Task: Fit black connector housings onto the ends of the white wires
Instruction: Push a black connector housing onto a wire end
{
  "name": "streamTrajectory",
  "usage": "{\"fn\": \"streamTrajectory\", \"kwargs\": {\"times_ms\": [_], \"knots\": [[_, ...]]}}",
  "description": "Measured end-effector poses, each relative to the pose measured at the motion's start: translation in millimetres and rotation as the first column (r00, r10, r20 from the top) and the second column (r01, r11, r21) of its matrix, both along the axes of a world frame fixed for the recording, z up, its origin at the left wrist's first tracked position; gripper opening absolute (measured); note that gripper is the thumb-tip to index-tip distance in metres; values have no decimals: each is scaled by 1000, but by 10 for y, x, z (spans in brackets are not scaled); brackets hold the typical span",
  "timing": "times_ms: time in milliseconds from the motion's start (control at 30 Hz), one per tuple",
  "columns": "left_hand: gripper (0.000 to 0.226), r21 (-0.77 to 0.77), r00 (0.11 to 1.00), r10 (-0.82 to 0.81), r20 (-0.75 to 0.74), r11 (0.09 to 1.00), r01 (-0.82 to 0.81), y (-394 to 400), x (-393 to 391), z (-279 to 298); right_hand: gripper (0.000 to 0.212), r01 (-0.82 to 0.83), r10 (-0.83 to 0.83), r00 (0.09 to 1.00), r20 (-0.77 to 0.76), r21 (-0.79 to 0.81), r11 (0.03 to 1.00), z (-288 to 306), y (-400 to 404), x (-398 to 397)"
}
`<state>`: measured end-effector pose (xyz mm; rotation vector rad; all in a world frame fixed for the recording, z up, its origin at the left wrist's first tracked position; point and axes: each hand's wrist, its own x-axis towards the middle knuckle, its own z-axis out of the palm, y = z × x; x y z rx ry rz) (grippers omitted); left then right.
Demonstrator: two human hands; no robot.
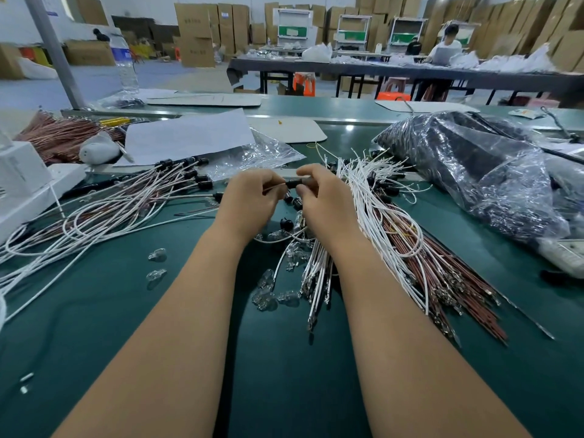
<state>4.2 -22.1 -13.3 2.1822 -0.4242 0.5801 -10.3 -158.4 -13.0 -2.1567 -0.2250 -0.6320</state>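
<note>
Head view: a black connector housing (294, 184) is held above the green tabletop (268, 368), between the two hands. The right hand (325, 200) has its grip pinched on the housing's right end, fingers curled round it. The left hand (252, 200) has its grip pinched on a white wire (274, 187) that meets the housing's left end; whether the wire is fully seated cannot be told. Directly beneath both grips lie loose black housings (292, 200) and a scatter of small clear glass bulbs (267, 292). Just right of the right hand, touching the forearm, lies a bundle of white wires (376, 197) on top of brown wires (442, 267), metal terminals at their near ends. Left of the left hand lies a heap of wires already carrying black housings (189, 172) at their far ends. Beyond that heap are a white sheet of paper (186, 134) and a crumpled clear plastic bag (252, 156). Far right of the right hand sits a large clear bag of dark parts (474, 165). A white box (22, 181) stands at the far left edge.
</note>
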Motion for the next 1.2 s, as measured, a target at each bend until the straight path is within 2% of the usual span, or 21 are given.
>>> {"fn": "streamTrajectory", "kwargs": {"times_ms": [200,333,500,833,1033,1200], "knots": [[8,-80,1000,4,6,997,-4,41,23,-20,28,21,-3,995,-100,184,983,7,-44,-10],[7,-78,1000,-3,11,997,4,51,29,-26,18,16,22,992,-127,292,956,32,-49,-6],[7,-70,1000,-17,19,997,18,53,26,-31,8,16,8,996,-85,284,959,17,-65,10],[8,-79,997,-74,-35,994,71,41,15,-26,18,9,28,994,-104,346,938,23,-77,38],[5,-107,995,-91,-51,991,85,29,-15,-22,20,6,26,995,-93,329,944,22,-82,52],[13,-111,989,-112,-92,989,102,8,-26,-22,19,-11,35,996,-76,299,954,24,-85,31]]}}
